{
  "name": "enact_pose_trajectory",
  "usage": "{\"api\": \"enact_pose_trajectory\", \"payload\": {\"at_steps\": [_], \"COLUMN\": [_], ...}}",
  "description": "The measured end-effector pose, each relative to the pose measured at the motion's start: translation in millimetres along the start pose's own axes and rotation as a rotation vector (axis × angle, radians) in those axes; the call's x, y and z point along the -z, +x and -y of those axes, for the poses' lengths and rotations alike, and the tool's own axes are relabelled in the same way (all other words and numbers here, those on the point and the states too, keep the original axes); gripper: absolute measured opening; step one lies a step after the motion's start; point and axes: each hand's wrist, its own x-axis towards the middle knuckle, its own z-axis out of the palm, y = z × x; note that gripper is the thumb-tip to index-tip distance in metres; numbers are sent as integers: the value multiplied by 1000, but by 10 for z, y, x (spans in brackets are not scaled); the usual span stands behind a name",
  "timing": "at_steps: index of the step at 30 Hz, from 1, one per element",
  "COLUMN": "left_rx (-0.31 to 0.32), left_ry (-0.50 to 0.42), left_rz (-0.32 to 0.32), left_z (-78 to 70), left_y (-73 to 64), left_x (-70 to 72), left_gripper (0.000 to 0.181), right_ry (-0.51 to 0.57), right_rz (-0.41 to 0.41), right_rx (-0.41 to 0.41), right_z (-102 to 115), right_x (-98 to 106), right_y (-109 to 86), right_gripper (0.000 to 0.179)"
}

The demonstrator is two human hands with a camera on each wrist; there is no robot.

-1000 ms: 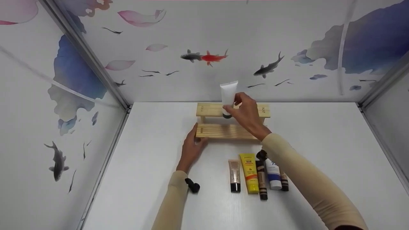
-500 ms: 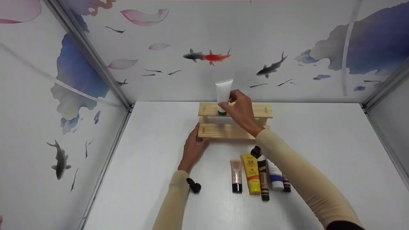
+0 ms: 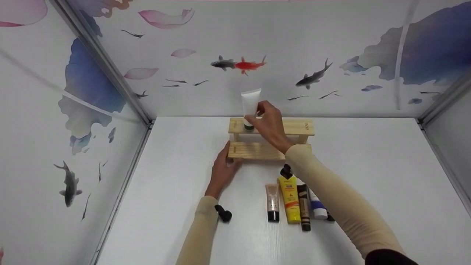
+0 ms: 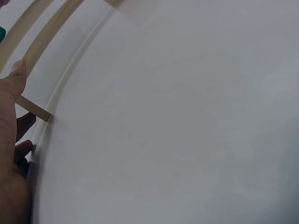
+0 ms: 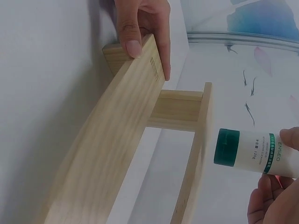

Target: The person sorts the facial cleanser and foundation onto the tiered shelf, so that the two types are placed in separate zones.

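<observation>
My right hand (image 3: 268, 123) pinches a white squeeze tube (image 3: 251, 103) with a green cap (image 5: 227, 147), held cap down. In the head view it stands over the left part of the upper step of a two-tier wooden rack (image 3: 257, 151); the right wrist view shows a gap between cap and upper board. My left hand (image 3: 222, 171) grips the left end of the lower board, its thumb on the front edge and fingers round the end. In the left wrist view only part of that left hand (image 4: 9, 196) shows, at the left edge.
In front of the rack lie a beige tube (image 3: 272, 202) with a black cap, a yellow tube (image 3: 291, 202), a slim brown tube (image 3: 304, 208) and a white-and-blue tube (image 3: 318, 206), partly under the right sleeve (image 3: 331, 187). A printed wall (image 3: 235, 33) rises behind the rack.
The right hand has carried the white tube leftward along the upper step, from near its middle to its left part. The left hand keeps its hold on the rack.
</observation>
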Motion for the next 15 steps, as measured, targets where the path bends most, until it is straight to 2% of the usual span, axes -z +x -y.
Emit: {"api": "enact_pose_trajectory", "payload": {"at_steps": [11,15], "left_rx": [-18,-5], "left_ry": [29,44], "left_rz": [3,2], "left_z": [-24,-30], "left_y": [15,15], "left_x": [-2,0], "left_gripper": [96,99], "right_ry": [-10,3], "right_rz": [9,16], "right_rx": [15,5], "right_z": [-40,-40], "right_x": [-130,-158], "right_y": [60,84], "right_gripper": [42,43]}}
